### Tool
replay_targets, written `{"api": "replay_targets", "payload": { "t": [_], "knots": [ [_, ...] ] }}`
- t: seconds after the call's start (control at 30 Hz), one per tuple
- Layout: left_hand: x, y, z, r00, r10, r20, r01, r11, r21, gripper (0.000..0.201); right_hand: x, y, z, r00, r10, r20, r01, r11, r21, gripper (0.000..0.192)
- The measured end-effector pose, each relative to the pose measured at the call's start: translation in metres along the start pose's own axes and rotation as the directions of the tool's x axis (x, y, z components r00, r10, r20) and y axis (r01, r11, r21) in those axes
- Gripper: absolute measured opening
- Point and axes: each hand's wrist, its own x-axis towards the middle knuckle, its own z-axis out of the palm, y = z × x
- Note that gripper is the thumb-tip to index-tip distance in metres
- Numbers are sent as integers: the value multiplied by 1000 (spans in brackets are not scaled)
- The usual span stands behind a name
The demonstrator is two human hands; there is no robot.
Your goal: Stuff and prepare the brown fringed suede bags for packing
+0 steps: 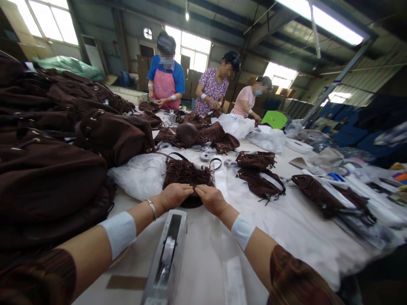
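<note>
A brown fringed suede bag (186, 173) lies flat on the white table cover (286, 224) in front of me, its strap looping off to the right. My left hand (173, 195) presses on the bag's near edge from the left, fingers flat. My right hand (211, 198) presses the same edge from the right, and the fingertips of both hands almost meet. A metal bracelet sits on my left wrist, and both forearms carry white bands. A metal tape dispenser (167, 258) stands just below my hands.
A tall pile of brown suede bags (54, 140) fills the left side. More fringed bags (259, 173) and clear plastic sleeves (365, 199) lie to the right, tape rolls (205, 156) behind. Three people work at the far end of the table.
</note>
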Motion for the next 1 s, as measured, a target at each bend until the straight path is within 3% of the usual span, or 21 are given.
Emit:
{"api": "replay_targets", "payload": {
  "t": [0.23, 0.4, 0.5, 0.73, 0.87, 1.0],
  "knots": [
    [-12, -6, 21, 987, 129, 95, -127, 992, -25, 32, -8, 5, 14, 989, -120, 82, 121, 993, -8, 40],
    [-26, -14, 25, 965, 188, 185, -179, 982, -65, 47, -19, 1, 10, 972, -121, 202, 110, 992, 64, 57],
    [-28, -12, 26, 961, 158, 229, -146, 987, -69, 47, -22, -3, 6, 967, -99, 236, 83, 994, 75, 62],
    [-18, 2, 19, 961, 153, 231, -143, 988, -62, 41, -15, -19, -2, 966, -72, 249, 75, 997, -3, 50],
    [-11, 3, 17, 967, 132, 220, -124, 991, -53, 40, -10, -31, -8, 975, -50, 218, 67, 995, -69, 45],
    [-7, -11, 19, 985, 25, 169, -10, 996, -90, 52, -3, -33, -19, 993, -2, 117, 14, 995, -104, 43]
  ]
}}
